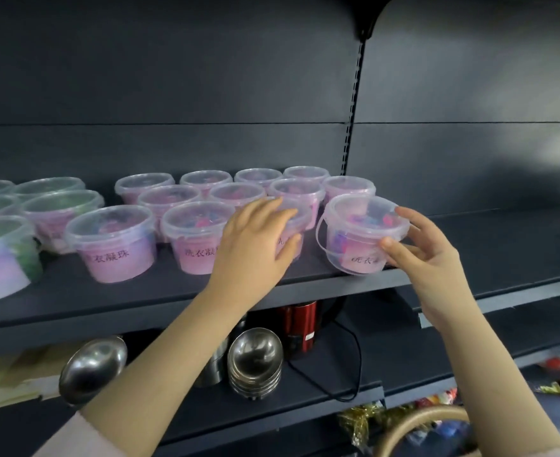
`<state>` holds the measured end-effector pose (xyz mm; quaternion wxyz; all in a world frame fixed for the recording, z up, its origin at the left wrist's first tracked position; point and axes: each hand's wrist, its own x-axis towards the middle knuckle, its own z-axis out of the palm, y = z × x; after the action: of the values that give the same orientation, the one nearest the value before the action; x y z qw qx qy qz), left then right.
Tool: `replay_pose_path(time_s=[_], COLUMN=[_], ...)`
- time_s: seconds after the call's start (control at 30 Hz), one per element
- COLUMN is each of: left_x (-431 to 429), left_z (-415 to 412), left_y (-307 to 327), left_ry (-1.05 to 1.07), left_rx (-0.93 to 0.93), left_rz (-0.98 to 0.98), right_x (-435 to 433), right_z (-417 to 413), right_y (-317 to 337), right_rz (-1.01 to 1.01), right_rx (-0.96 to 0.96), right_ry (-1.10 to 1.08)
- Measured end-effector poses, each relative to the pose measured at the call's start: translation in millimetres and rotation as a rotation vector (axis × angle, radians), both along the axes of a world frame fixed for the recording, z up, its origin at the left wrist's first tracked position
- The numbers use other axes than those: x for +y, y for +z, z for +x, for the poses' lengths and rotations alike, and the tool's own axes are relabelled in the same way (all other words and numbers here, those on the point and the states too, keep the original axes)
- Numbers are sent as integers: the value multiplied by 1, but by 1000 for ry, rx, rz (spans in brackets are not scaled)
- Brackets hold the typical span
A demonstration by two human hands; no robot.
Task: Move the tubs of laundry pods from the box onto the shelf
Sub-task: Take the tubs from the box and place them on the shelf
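Standing on shelf, clear lidded tub, pink label, thin handle

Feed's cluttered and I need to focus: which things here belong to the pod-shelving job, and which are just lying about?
Job:
- end tub, touched by right hand
- tub under left hand
- pink tubs already in rows
- shelf

Lying about:
- green tubs, far left
- steel bowls, shelf below
- ladle
- red kettle

Shelf bare right of tubs; left side packed, seemingly gapless.
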<state>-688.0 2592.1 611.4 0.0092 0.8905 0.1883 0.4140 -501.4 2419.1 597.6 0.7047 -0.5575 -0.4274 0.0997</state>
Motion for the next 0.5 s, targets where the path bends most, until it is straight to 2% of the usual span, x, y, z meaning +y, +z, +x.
replay_pose_path(time_s=[0.1, 0.27, 0.5], left_x=[5, 15, 20], left_z=[14, 20, 23], left_y=[-10, -27, -35], left_ry=[59, 135, 71], left_rx=[83, -11, -52], left_rz=[38, 133, 88], right_x=[23, 50, 68], right_z=[12, 27, 45], right_y=[-11, -20, -21], right_rz=[-96, -162, -158], right_rx=[-55, -216, -147], right_ry=[-76, -211, -91])
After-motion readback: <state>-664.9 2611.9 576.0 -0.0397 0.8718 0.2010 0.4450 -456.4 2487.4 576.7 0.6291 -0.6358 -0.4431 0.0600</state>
